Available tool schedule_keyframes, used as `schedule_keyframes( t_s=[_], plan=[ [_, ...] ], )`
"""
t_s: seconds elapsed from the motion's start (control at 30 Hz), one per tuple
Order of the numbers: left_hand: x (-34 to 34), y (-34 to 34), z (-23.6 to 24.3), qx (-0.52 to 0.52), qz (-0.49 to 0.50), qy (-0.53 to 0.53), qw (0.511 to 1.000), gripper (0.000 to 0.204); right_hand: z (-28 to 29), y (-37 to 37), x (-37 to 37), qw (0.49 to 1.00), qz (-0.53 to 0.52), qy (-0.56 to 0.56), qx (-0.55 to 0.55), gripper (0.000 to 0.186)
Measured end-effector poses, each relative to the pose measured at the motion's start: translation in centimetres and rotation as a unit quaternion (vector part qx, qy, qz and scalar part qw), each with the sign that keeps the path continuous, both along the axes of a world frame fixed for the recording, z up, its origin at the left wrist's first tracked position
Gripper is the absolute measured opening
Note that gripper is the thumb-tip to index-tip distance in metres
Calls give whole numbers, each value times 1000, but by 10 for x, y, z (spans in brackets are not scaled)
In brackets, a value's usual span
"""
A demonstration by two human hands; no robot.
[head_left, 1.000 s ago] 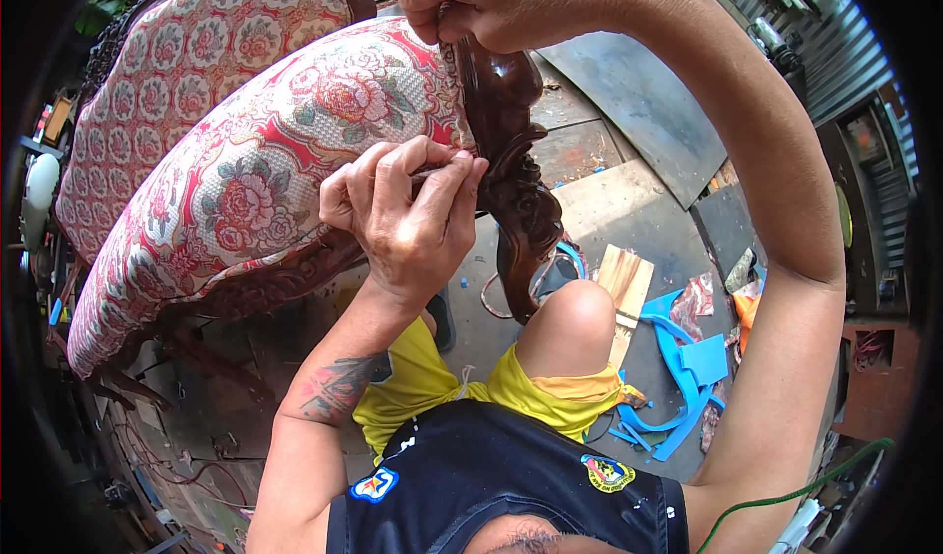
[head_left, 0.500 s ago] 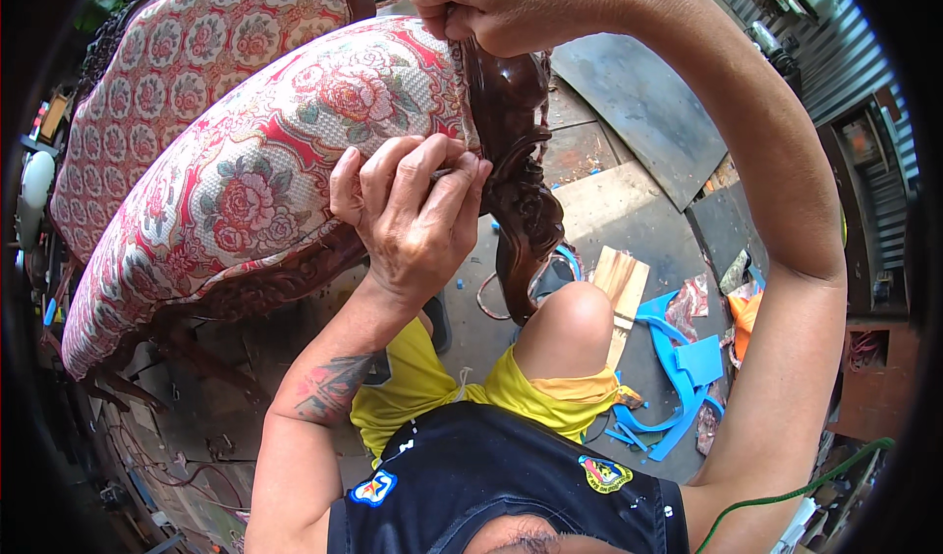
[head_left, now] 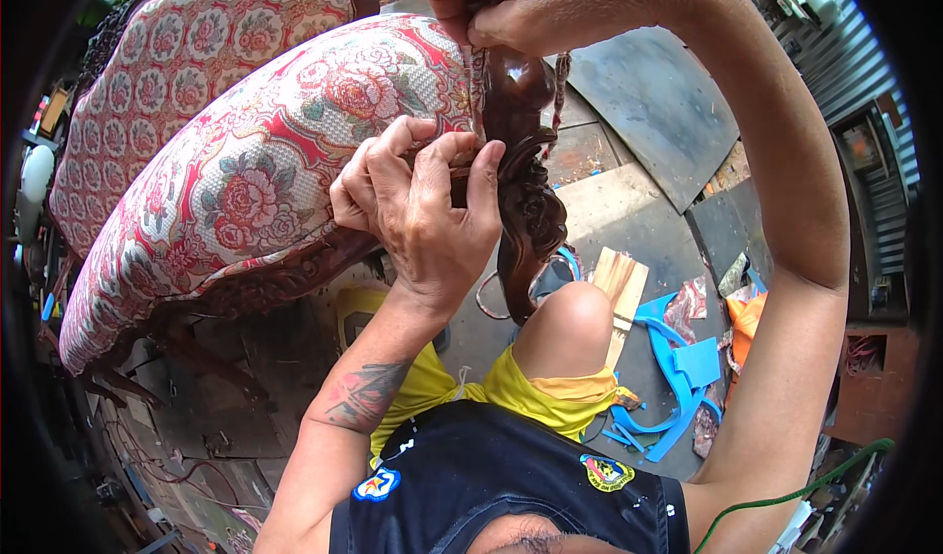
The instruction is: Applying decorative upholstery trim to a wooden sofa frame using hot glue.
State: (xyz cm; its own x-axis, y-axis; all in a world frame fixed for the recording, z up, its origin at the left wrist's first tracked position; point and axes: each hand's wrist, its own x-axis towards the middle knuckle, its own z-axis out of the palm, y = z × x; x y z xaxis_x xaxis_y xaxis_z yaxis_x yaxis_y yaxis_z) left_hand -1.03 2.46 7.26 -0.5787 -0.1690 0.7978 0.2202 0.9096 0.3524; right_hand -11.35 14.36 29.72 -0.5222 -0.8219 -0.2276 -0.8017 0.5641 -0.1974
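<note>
A carved dark-wood seat [head_left: 530,200] carries padded floral fabric [head_left: 250,195] in red, white and green. My left hand [head_left: 417,205] rests against the fabric's front corner, its fingers bent and its thumb and forefinger close together at the edge beside the wood. Farther along that same edge, my right hand [head_left: 530,9] pinches at the top of a narrow patterned trim strip [head_left: 478,87], where fabric meets wood. Part of a similar strip hangs on the far side of the carved post. The exact spot under the right fingertips is hidden.
A backrest [head_left: 201,53] in matching fabric rises behind the seat. On the floor at right lie blue foam scraps [head_left: 678,372], wood pieces [head_left: 621,284], an orange cloth [head_left: 747,323] and a dark flat sheet [head_left: 653,107]. A green cord [head_left: 805,490] crosses by my right arm.
My left hand has shifted right and slightly down, its thumb and forefinger wider apart than before. My right hand has moved a little to the right along the edge.
</note>
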Motion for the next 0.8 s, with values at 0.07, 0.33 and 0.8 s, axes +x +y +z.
schedule_keyframes(
  t_s=[0.07,0.33,0.8],
  plan=[
    [-2,6,-1,21,3,-1,1000,18,-1,8,1,1000,-17,-15,-6,25],
    [-4,8,1,52,34,-14,998,15,-20,23,6,976,145,54,-154,19],
    [-5,15,5,26,35,-16,999,16,-56,20,-31,979,157,-24,-125,9]
  ],
)
